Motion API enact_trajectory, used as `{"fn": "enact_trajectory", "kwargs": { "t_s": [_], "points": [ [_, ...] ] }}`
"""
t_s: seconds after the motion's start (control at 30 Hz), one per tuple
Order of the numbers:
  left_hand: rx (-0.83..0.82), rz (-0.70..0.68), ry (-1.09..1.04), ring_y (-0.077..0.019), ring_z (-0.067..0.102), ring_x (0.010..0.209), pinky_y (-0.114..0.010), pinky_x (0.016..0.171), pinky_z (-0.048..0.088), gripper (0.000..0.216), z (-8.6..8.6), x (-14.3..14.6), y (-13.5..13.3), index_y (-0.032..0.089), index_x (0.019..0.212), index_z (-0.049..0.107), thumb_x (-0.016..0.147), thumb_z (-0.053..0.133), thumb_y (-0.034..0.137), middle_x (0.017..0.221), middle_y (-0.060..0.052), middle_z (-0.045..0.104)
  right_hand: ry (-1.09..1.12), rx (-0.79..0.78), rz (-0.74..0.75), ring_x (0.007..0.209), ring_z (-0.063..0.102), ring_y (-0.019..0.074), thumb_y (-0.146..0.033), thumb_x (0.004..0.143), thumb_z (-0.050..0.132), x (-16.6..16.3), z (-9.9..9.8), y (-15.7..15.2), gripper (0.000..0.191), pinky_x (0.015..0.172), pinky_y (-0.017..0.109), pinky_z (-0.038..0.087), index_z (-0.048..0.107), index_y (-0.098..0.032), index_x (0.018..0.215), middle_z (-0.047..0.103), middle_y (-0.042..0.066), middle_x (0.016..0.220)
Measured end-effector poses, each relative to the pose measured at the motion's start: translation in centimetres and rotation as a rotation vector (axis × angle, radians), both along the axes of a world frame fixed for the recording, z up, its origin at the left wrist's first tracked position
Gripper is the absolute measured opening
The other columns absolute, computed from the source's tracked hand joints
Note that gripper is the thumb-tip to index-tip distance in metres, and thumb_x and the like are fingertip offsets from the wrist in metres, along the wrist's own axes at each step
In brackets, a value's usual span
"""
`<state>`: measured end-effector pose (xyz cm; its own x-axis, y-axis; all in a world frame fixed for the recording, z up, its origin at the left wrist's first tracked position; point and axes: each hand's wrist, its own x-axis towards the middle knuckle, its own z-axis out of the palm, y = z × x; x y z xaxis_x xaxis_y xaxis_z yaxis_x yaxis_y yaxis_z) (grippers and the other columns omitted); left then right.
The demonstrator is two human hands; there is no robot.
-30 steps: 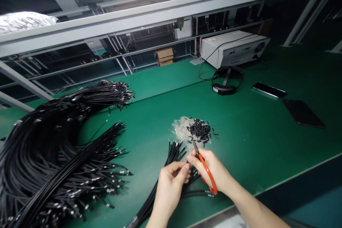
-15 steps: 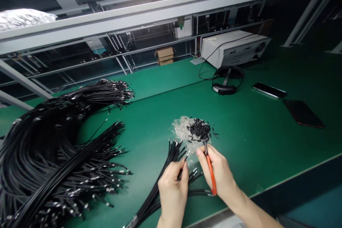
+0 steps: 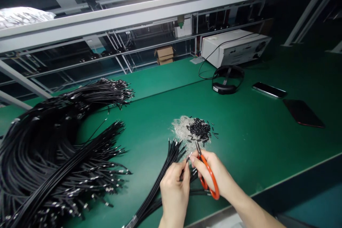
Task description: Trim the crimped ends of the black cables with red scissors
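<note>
My left hand (image 3: 175,188) is closed in a pinch on a black cable (image 3: 188,157), whose stripped, whitish end sticks out past the fingertips. Orange-handled scissors (image 3: 211,174) are in my right hand (image 3: 213,171), their short metal blades pointing up and away. The right thumb and forefinger touch or nearly touch the cable's end. Under the left hand runs a bundle of black cables (image 3: 165,171), with pale tips fanned out. Just beyond the hands lies a heap of short black tube pieces (image 3: 200,129) beside a tangle of clear, whitish strands (image 3: 181,128).
Large coils of black cable (image 3: 40,146) cover the left of the green table (image 3: 149,114). Toward the back right are a white metal-cased device (image 3: 235,48), a black headset (image 3: 227,80), a phone (image 3: 269,90) and a dark flat device (image 3: 304,113). A grey rail (image 3: 160,9) crosses behind.
My right hand has shifted left to the cable end. The scissors have turned, so both orange handle loops now show and the blades tilt left. My left hand has moved slightly right.
</note>
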<state>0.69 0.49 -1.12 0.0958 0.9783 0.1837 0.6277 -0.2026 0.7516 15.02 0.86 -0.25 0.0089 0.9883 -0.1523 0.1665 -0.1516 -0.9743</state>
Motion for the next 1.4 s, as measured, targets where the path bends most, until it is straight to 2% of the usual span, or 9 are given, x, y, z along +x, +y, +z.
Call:
{"fn": "enact_trajectory", "kwargs": {
  "t_s": [0.13,0.27,0.37,0.5,0.6,0.7,1.03,1.23,1.4],
  "points": [
    [-0.01,-0.013,-0.033,-0.0106,0.064,0.078,-0.018,0.075,0.048,0.02,0.0,0.1,0.1,0.021,0.089,0.071,0.083,0.054,0.031,0.086,-0.004,0.069,-0.165,0.067,0.001,0.05,0.05,0.0126,-0.034,0.087,0.045,0.2,0.4,0.2,0.022,0.051,0.023,0.038,0.056,-0.018,0.077,0.054,-0.001,0.056],
    [-0.027,-0.007,-0.1,-0.0122,0.064,0.081,-0.02,0.078,0.049,0.022,0.1,0.4,0.3,0.021,0.093,0.071,0.083,0.055,0.031,0.088,-0.005,0.068,-0.47,0.174,-0.059,0.057,0.055,0.0148,-0.026,0.086,0.044,-0.4,-0.2,0.2,0.015,0.056,0.025,0.037,0.055,-0.019,0.078,0.059,0.001,0.067],
    [-0.079,0.012,-0.134,-0.0116,0.063,0.075,-0.02,0.072,0.049,0.023,0.0,0.5,0.4,0.02,0.09,0.072,0.081,0.056,0.034,0.083,-0.005,0.067,-0.664,0.271,-0.073,0.062,0.057,0.0159,-0.022,0.086,0.045,-0.6,-0.7,0.2,0.011,0.057,0.026,0.035,0.052,-0.02,0.078,0.06,0.002,0.076],
    [-0.301,0.07,-0.283,-0.0087,0.057,0.061,-0.017,0.057,0.047,0.032,0.3,0.2,0.9,0.015,0.084,0.071,0.076,0.061,0.043,0.072,-0.004,0.064,-0.778,0.4,0.048,0.069,0.056,0.017,-0.025,0.092,0.042,0.8,-0.7,0.0,0.013,0.062,0.028,0.037,0.052,-0.02,0.085,0.058,0.003,0.082],
    [-0.543,0.1,-0.414,-0.0069,0.053,0.052,-0.016,0.048,0.043,0.04,0.9,0.1,1.5,0.01,0.084,0.069,0.07,0.065,0.048,0.061,-0.002,0.06,-1.025,0.462,0.077,0.077,0.054,0.0219,-0.024,0.088,0.05,1.8,-0.7,-0.2,0.007,0.069,0.033,0.036,0.053,-0.019,0.085,0.056,0.005,0.085],
    [-0.643,0.114,-0.454,-0.0046,0.051,0.047,-0.013,0.043,0.04,0.041,1.6,0.1,2.1,0.008,0.082,0.067,0.067,0.068,0.046,0.056,0.0,0.058,-1.18,0.496,0.129,0.076,0.052,0.0226,-0.018,0.085,0.052,1.9,-1.0,-0.4,0.003,0.071,0.036,0.033,0.054,-0.019,0.083,0.055,0.005,0.083],
    [-0.696,0.103,-0.434,-0.0033,0.05,0.045,-0.012,0.039,0.037,0.037,2.7,0.3,2.2,0.007,0.077,0.065,0.065,0.069,0.041,0.059,-0.001,0.058,-1.275,0.531,0.188,0.068,0.053,0.0187,-0.006,0.082,0.05,0.9,-1.5,0.0,0.014,0.071,0.034,0.029,0.055,-0.019,0.08,0.059,0.003,0.076],
    [-0.694,0.097,-0.414,-0.0033,0.05,0.045,-0.012,0.04,0.037,0.035,2.7,0.2,2.4,0.007,0.077,0.064,0.066,0.067,0.04,0.059,0.0,0.058,-1.28,0.575,0.251,0.064,0.054,0.0188,-0.007,0.081,0.052,1.4,-1.0,0.6,0.012,0.066,0.034,0.027,0.056,-0.018,0.08,0.06,0.002,0.073],
    [-0.692,0.086,-0.402,-0.0032,0.05,0.046,-0.011,0.041,0.035,0.035,2.6,0.2,2.5,0.008,0.078,0.064,0.067,0.067,0.041,0.057,0.001,0.056,-1.255,0.534,0.291,0.064,0.057,0.0184,-0.007,0.082,0.051,1.6,-0.5,0.6,0.013,0.066,0.033,0.027,0.057,-0.018,0.08,0.062,0.002,0.074]
  ]
}}
